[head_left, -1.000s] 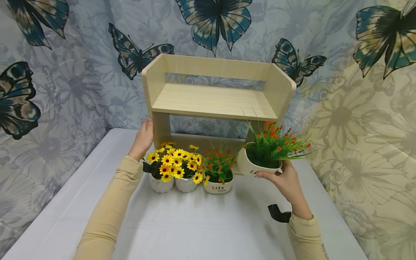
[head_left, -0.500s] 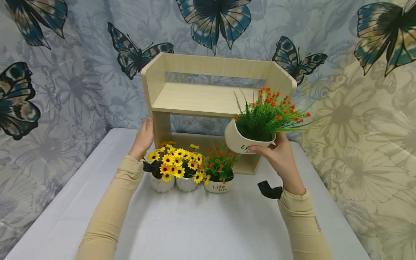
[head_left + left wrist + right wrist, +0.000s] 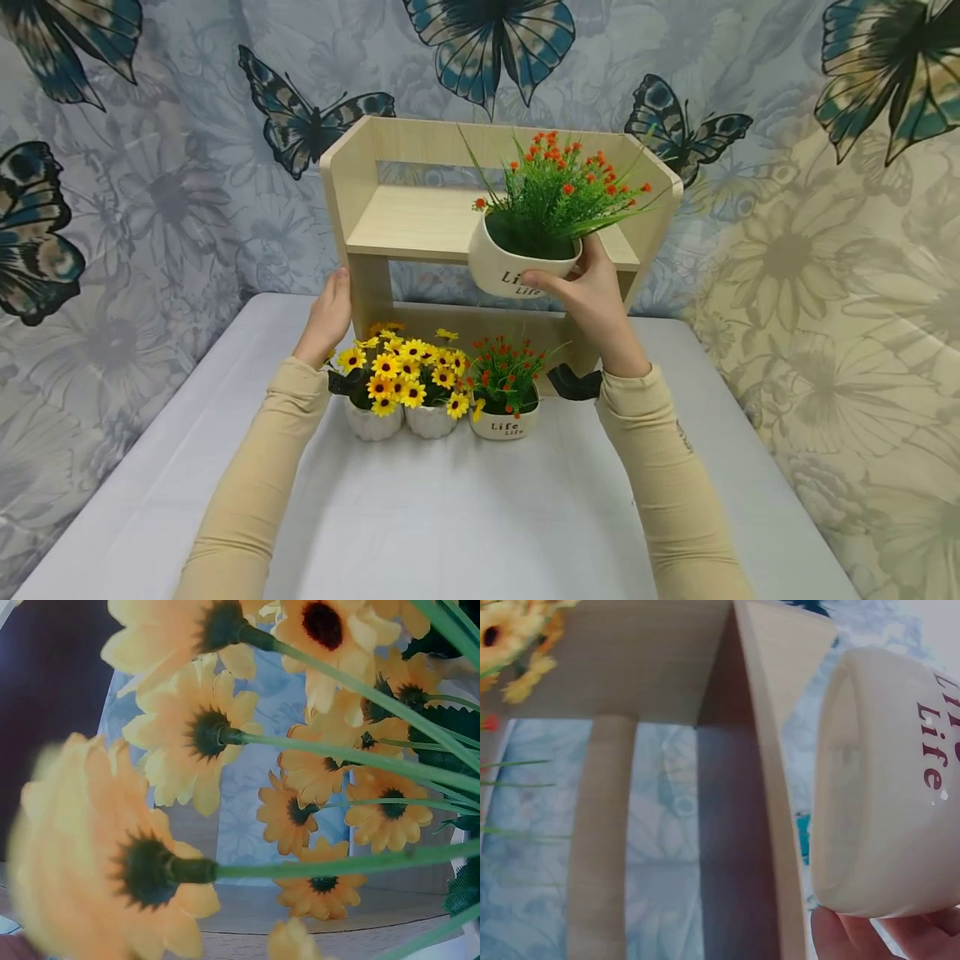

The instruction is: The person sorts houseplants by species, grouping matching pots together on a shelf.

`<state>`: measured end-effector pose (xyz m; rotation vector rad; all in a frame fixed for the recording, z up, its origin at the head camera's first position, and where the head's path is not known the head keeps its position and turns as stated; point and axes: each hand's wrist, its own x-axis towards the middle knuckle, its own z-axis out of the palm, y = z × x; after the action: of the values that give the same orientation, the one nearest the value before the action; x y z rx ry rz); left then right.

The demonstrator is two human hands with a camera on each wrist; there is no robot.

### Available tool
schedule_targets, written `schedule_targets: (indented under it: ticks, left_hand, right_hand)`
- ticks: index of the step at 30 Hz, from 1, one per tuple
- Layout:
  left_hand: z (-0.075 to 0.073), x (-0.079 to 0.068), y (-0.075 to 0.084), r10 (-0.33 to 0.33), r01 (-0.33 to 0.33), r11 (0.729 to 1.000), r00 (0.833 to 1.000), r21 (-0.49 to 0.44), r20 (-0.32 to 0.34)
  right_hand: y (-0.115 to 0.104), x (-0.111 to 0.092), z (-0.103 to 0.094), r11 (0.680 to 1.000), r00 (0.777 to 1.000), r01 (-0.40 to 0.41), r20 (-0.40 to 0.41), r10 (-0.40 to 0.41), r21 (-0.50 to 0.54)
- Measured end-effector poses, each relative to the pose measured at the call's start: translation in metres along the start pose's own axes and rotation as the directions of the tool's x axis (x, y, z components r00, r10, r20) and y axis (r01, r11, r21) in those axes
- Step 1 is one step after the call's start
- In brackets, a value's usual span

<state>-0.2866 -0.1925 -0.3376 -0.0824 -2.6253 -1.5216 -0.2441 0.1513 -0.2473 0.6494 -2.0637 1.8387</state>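
My right hand [image 3: 596, 300] grips a cream flowerpot [image 3: 517, 271] lettered "Life", its thumb on the front. Red flowers and green grass [image 3: 558, 200] fill this pot, which is raised before the upper board [image 3: 412, 221] of a pale wooden shelf. In the right wrist view the pot [image 3: 892, 787] shows close up, fingertips under its edge. My left hand [image 3: 326, 321] rests with straight fingers against the shelf's left side panel [image 3: 369, 292]. Yellow flowers [image 3: 206, 735] hide that hand's contact in the left wrist view.
Two white pots [image 3: 372, 422] of yellow flowers [image 3: 408, 367] stand before the shelf on the white tablecloth [image 3: 465, 517]. Beside them sits a second "Life" pot [image 3: 504, 425] with red flowers. A butterfly-print backdrop [image 3: 187, 192] hangs behind.
My right hand has lifted the red-flowered pot up and to the left, from beside the shelf's lower right to in front of its upper board. The left hand stays at the side panel.
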Motion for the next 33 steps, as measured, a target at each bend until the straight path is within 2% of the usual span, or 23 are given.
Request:
schedule_targets:
  ticks: [5, 9, 18, 25, 33]
  left_hand:
    - [-0.002, 0.0, 0.002, 0.007, -0.007, 1.0, 1.0, 0.01, -0.011]
    - [-0.004, 0.001, 0.003, 0.016, -0.015, 1.0, 1.0, 0.02, -0.022]
    - [-0.004, -0.001, 0.005, 0.015, -0.015, 1.0, 1.0, 0.012, -0.027]
    - [-0.001, -0.001, 0.005, 0.01, -0.011, 1.0, 0.999, -0.015, -0.031]
    - [-0.002, -0.004, 0.003, -0.035, 0.035, 0.999, 0.999, 0.026, -0.01]
  right_hand:
    - [-0.01, 0.02, 0.011, 1.0, 1.0, -0.02, -0.019, 0.019, -0.023]
    - [-0.014, 0.037, 0.023, 0.999, 1.0, -0.023, -0.002, 0.023, -0.048]
    - [-0.012, 0.067, 0.05, 0.989, 0.997, -0.075, 0.019, 0.078, -0.128]
    - [-0.01, 0.082, 0.059, 0.972, 0.983, -0.179, 0.007, 0.182, -0.151]
    - [0.001, 0.09, 0.069, 0.971, 0.981, -0.189, 0.027, 0.194, -0.144]
